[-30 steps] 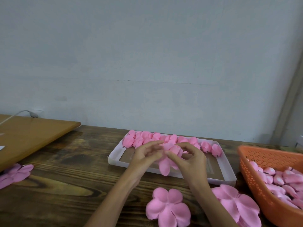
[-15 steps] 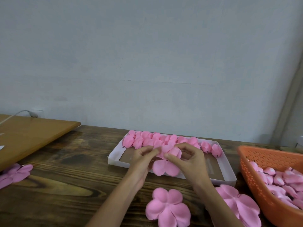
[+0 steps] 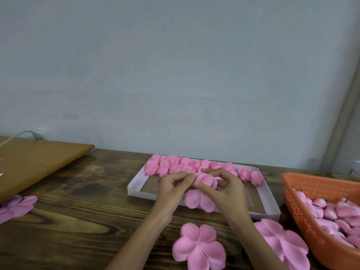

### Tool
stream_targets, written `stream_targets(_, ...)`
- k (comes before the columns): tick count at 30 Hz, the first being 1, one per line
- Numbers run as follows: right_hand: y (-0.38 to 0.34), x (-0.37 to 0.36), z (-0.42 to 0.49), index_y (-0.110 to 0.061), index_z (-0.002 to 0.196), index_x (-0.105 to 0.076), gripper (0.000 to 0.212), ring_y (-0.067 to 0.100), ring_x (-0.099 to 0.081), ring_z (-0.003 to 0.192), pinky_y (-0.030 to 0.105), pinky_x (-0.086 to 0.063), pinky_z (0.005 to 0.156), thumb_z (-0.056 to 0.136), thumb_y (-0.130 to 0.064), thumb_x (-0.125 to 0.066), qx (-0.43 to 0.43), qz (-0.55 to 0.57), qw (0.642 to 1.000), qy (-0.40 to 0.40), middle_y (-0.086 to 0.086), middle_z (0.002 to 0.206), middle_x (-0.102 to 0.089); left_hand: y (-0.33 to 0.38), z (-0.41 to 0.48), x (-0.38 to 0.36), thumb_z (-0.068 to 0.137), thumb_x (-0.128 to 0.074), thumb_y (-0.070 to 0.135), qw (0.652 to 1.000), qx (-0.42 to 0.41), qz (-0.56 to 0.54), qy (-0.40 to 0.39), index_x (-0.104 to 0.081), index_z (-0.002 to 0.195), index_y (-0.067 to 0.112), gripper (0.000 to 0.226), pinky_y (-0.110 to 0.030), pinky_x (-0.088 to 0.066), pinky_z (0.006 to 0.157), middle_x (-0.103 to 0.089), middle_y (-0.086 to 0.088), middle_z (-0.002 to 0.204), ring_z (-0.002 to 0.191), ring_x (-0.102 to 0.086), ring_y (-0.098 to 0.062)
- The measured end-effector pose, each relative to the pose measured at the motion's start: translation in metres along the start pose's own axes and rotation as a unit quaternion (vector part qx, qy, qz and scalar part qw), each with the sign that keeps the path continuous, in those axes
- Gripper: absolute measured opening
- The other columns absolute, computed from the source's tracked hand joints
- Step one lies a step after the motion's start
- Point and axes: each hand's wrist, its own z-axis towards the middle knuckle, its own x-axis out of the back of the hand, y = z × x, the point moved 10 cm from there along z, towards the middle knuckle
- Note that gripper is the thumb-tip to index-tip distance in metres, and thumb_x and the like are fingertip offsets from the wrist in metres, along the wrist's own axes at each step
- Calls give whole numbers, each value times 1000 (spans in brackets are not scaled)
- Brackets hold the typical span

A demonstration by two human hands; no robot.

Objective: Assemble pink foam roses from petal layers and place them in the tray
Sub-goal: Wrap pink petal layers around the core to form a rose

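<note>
Holds a half-made rose (image 3: 194, 199) just above the near rim of the white tray (image 3: 140, 192), toward the tabletop's far edge. Pinches its upper petals with left hand (image 3: 171, 190) and right hand (image 3: 226, 191), thumbs and curled fingertips clamped on the foam from either side. Has finished roses (image 3: 175, 166) lined along the tray's far wall, a flat petal layer (image 3: 198, 248) and a stack of layers (image 3: 282, 244) at the near edge, an orange basket (image 3: 303, 193) at the right edge.

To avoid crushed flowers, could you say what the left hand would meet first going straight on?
The left hand pinches the half-made rose; beyond that, probably the row of roses in the tray, though depth is unclear.
</note>
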Motion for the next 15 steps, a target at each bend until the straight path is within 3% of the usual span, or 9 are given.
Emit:
stream_targets(5,3,4,2,-7,85,-72,22,20,-76,79,29,-61,68,74,-10,-91,-15,40,999,16,4,82,-78,-2,0,0,90,-79,20,999,19,-42,-20,-83,107,12,19,-43,-63,93,-80,-13,106,105,-77,-31)
stream_targets(8,6,7,3,-2,86,-71,24,25,-76,81,42,-64,72,75,-8,-91,-32,58,998,24,8,83,-78,5,-1,-2,77,-88,23,999,5,-36,-37,-83,106,19,30,-35,-62,90,-81,-10,108,106,-76,-28)
stream_targets(11,9,5,3,-1,86,-71,23,28,-77,83,46,-64,75,75,-5,-91,-38,72,996,21,9,84,-78,13,-2,-8,76,-91,4,998,-44,-24,-43,-84,98,20,29,-29,-62,84,-81,-10,101,98,-78,-27)
stream_targets(15,10,3,1,-6,85,-71,22,21,-76,81,30,-61,69,76,-10,-90,-36,70,997,27,6,83,-78,16,-2,-7,79,-87,-2,997,-72,5,-20,-85,96,20,28,-30,-62,84,-79,-8,96,95,-78,-27)
